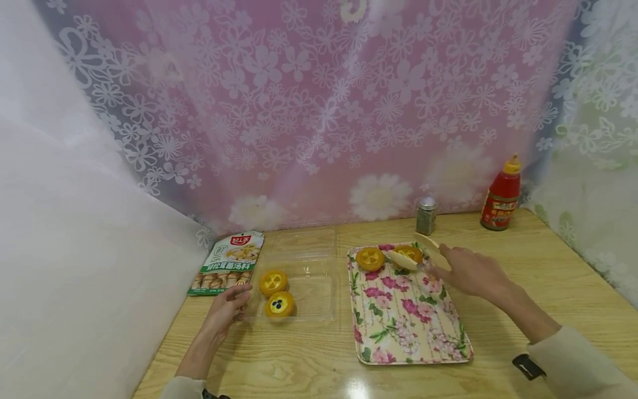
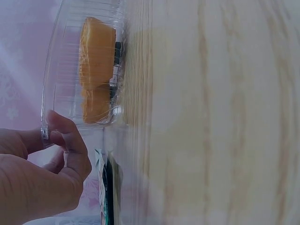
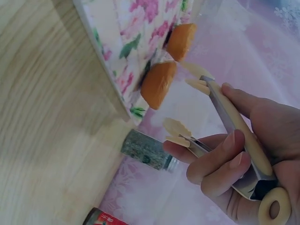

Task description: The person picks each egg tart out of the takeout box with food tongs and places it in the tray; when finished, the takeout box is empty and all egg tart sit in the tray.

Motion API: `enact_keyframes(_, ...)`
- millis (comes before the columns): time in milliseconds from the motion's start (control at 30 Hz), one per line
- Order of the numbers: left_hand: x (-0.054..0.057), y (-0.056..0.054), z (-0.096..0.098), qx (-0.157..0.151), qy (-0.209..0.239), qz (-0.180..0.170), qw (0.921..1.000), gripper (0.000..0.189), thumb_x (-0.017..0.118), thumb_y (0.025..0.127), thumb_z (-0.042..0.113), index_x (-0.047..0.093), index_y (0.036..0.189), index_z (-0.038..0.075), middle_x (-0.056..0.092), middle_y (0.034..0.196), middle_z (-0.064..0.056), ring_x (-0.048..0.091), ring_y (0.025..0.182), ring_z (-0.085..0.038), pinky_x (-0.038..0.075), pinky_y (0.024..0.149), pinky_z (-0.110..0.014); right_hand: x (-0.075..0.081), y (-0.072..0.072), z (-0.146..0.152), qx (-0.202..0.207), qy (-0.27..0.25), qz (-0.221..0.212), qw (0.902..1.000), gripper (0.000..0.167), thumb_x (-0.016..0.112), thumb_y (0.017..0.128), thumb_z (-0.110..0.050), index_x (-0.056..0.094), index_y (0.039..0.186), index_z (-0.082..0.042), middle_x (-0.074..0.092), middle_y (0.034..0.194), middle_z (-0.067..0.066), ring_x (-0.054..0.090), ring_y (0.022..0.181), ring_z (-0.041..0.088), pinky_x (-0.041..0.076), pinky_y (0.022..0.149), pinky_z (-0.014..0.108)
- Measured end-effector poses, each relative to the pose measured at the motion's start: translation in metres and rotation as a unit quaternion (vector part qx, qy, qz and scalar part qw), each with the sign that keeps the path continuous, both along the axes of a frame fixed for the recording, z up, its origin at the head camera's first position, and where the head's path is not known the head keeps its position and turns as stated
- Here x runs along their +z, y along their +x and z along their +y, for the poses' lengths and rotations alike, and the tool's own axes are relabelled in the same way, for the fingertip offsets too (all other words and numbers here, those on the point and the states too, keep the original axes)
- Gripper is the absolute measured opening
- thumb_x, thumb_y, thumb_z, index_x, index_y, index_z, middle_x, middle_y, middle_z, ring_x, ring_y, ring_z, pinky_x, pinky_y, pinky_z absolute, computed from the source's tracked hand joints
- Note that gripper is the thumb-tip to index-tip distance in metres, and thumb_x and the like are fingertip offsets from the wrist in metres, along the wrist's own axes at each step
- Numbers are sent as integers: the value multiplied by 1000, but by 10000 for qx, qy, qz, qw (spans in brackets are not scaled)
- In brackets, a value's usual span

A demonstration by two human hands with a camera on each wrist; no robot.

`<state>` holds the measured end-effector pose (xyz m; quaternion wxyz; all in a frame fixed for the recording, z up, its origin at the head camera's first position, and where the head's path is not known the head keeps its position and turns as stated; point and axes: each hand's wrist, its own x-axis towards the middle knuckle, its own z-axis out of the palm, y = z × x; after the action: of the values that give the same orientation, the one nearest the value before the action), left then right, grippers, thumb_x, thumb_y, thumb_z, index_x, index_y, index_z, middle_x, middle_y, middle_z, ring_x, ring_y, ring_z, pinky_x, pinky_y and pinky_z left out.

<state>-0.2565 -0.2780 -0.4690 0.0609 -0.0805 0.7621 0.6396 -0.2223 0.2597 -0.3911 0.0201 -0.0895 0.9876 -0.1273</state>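
Observation:
My left hand pinches the near-left rim of a clear plastic container between thumb and fingers. Two egg tarts lie inside at its left: one with a cross-like yellow top, the other dotted with dark berries. In my right hand are food tongs with cream tips and handle pads, their arms spread apart. Over the far right corner of a floral tray, the tong tips stand either side of an egg tart, one tip overlapping it in the head view. Another tart sits left of it.
A green and white food packet lies left of the container. Behind the tray stands a small spice jar, and a red sauce bottle with a yellow cap is farther right. A floral curtain hangs at the table's back edge.

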Motion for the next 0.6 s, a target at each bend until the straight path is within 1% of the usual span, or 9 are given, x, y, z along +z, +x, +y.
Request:
enact_keyframes(100, 1, 0, 0, -13, -8, -12, 10000, 38, 59, 108, 14, 56, 143, -2, 55, 94, -5, 51, 76, -16, 56, 63, -29, 6, 1, -1, -60, -178, 2, 9998, 89, 61, 101, -56, 42, 149, 16, 60, 131, 38, 67, 103, 50, 57, 59, 49)
enact_keyframes(233, 2, 0, 0, -52, -32, -10, 10000, 39, 58, 108, 14, 55, 144, -2, 55, 95, -6, 52, 76, -16, 56, 64, -30, 10, 4, -3, -29, -468, 13, 9989, 101, 61, 97, -67, 37, 153, 14, 60, 133, 36, 70, 99, 46, 55, 55, 44)
enact_keyframes(333, 3, 1, 0, -77, -42, 3, 10000, 40, 58, 109, 15, 54, 145, -2, 56, 96, -6, 52, 77, -16, 57, 64, -30, 13, 6, -8, 36, -657, 7, 9978, 107, 64, 93, -70, 34, 156, 12, 60, 134, 35, 71, 90, 37, 53, 53, 40)
enact_keyframes(367, 3, 1, 0, -84, -48, 7, 10000, 40, 58, 109, 15, 54, 145, -2, 56, 96, -7, 52, 77, -16, 57, 64, -30, 15, 7, -10, 64, -707, 19, 9975, 109, 65, 91, -70, 34, 156, 12, 62, 131, 35, 70, 84, 32, 51, 51, 38)
enact_keyframes(433, 3, 1, 0, -88, -44, 8, 10000, 40, 58, 109, 15, 54, 145, -2, 56, 96, -7, 52, 77, -16, 57, 65, -31, 17, 9, -15, 97, -763, 30, 9970, 112, 69, 88, -70, 34, 156, 11, 68, 114, 31, 62, 71, 23, 44, 47, 34)
enact_keyframes(467, 3, 1, 0, -87, -41, 5, 10000, 40, 58, 109, 15, 54, 145, -2, 56, 96, -6, 53, 77, -16, 57, 64, -31, 19, 9, -18, 99, -788, 27, 9968, 113, 71, 86, -71, 34, 157, 10, 69, 105, 26, 56, 66, 19, 40, 46, 32)
enact_keyframes(533, 3, 1, 0, -84, -31, -2, 10000, 40, 58, 109, 15, 54, 145, -2, 56, 96, -6, 53, 77, -16, 57, 65, -31, 21, 10, -23, 152, -816, 39, 9965, 115, 73, 84, -72, 35, 157, 8, 64, 86, 15, 48, 61, 16, 36, 46, 30)
enact_keyframes(600, 2, 1, 0, -73, -26, -9, 10000, 40, 58, 109, 16, 55, 145, -2, 56, 96, -6, 53, 77, -16, 58, 65, -30, 22, 11, -28, 246, -824, 77, 9963, 115, 73, 82, -73, 37, 157, 7, 60, 82, 7, 47, 61, 15, 37, 47, 29)
